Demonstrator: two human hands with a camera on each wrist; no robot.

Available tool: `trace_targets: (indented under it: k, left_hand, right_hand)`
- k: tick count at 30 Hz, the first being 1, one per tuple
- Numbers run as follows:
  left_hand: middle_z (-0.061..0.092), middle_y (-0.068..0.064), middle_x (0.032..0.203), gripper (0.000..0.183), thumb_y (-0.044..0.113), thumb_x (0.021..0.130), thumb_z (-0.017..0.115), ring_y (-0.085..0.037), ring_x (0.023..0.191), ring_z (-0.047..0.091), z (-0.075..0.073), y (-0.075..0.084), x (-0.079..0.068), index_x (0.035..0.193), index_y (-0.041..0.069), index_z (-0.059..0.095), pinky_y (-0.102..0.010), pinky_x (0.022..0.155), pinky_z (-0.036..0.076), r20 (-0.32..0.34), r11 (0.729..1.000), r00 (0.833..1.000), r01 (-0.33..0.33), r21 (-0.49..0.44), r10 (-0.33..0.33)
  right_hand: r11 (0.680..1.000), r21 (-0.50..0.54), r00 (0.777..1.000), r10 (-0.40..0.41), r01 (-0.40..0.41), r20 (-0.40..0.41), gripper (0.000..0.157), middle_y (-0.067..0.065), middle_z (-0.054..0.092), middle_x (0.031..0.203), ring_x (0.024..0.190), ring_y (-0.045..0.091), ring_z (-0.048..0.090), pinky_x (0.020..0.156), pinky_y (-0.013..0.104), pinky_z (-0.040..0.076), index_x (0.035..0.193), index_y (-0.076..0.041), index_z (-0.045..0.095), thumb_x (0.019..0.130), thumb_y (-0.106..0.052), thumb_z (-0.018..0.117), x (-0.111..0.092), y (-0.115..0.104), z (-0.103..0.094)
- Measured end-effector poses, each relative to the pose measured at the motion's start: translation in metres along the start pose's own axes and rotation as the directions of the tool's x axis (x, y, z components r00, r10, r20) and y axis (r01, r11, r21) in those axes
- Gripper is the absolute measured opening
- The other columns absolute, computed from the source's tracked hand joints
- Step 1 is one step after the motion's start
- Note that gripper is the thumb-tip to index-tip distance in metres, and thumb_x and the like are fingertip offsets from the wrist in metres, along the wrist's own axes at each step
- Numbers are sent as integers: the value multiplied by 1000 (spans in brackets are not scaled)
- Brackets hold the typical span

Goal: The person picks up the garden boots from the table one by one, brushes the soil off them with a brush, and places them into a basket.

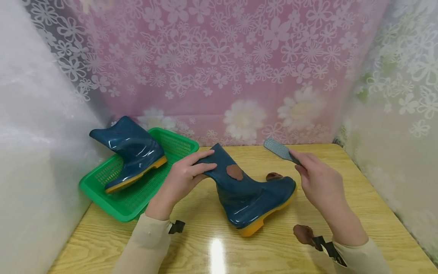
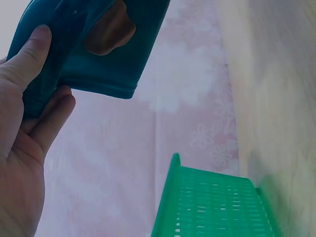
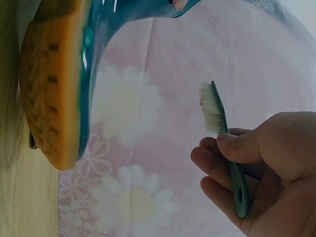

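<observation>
A dark blue rubber boot (image 1: 244, 194) with a yellow sole is tilted over the table, its toe pointing right. My left hand (image 1: 181, 173) grips the top of its shaft, thumb on one side and fingers on the other in the left wrist view. A flat brown patch (image 1: 234, 172) marks the shaft's side. Up and right of the toe, my right hand (image 1: 323, 184) holds a grey-green brush (image 1: 278, 148) by the handle. Its pale bristles (image 3: 211, 109) face the boot in the right wrist view, apart from it.
At the left, a green plastic basket (image 1: 118, 215) holds a second blue boot (image 1: 135, 142), leaning inside. One brown lump (image 1: 273, 176) lies behind the toe; another brown piece (image 1: 303, 233) is near my right wrist. A flowered curtain (image 1: 219, 76) stands behind the wooden table (image 1: 191, 247).
</observation>
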State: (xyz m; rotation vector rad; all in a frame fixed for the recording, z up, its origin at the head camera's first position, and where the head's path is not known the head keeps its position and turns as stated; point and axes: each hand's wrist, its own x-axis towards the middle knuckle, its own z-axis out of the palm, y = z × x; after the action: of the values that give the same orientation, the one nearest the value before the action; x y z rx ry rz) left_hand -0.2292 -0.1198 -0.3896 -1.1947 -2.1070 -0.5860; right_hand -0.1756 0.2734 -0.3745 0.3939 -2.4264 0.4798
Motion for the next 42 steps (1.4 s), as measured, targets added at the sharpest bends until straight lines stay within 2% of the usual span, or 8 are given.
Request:
trace_targets:
  k: [4,8,14,24,31,36,39,42]
  left_hand:
    - [65,-17,151,46,-6,83,92,-36,130,70,-4,1,3,126,9,85,-38,91,65,-47,1000,999,27,7,-27]
    - [65,-16,152,45,-8,84,91,-35,127,72,-4,1,5,126,9,85,-39,87,66,-91,995,991,101,9,-99]
    - [67,-17,150,40,-4,88,89,-38,127,72,-3,0,12,126,9,85,-46,94,65,-204,980,961,198,29,-188]
    - [67,-18,150,33,6,95,84,-38,135,67,-12,3,35,128,7,84,-50,105,60,-357,966,909,251,63,-213]
    - [67,-20,148,30,7,96,84,-41,132,68,-11,5,48,126,6,84,-53,104,60,-393,955,897,269,122,-203]
    - [66,-19,150,33,8,95,84,-41,134,67,-4,8,48,127,6,84,-54,105,59,-420,944,887,285,167,-193]
    - [66,-18,150,33,8,94,85,-40,136,65,-2,10,42,128,7,84,-54,107,58,-411,938,893,283,199,-182]
    - [67,-18,149,34,8,93,88,-41,136,65,-2,13,34,126,8,85,-55,109,57,-385,934,907,273,229,-170]
  right_hand:
    - [999,6,998,32,-32,49,49,21,74,130,71,38,72,47,41,44,151,-11,68,103,0,76,1,-1,0]
    - [999,10,996,45,-46,81,50,21,73,130,67,35,69,47,41,43,152,-11,68,104,-2,75,2,-2,0]
    - [999,5,995,50,-51,88,50,20,74,129,72,37,71,49,43,46,152,-11,68,103,-1,75,2,-2,0]
    - [999,12,997,30,-31,72,51,19,75,126,75,38,72,49,46,48,151,-9,68,102,1,77,1,1,-2]
    - [999,14,997,32,-34,74,50,19,75,125,74,37,72,50,45,48,150,-9,69,101,1,77,-1,2,-4]
    - [999,16,996,32,-33,80,50,19,75,125,73,37,72,49,45,47,149,-9,69,101,1,77,-2,1,-4]
    - [999,10,996,34,-35,80,50,19,75,124,72,36,71,49,44,47,149,-9,69,101,1,77,-2,2,-4]
    - [999,8,996,32,-33,80,50,19,76,124,74,37,72,49,45,47,149,-9,70,101,1,78,-1,2,-5]
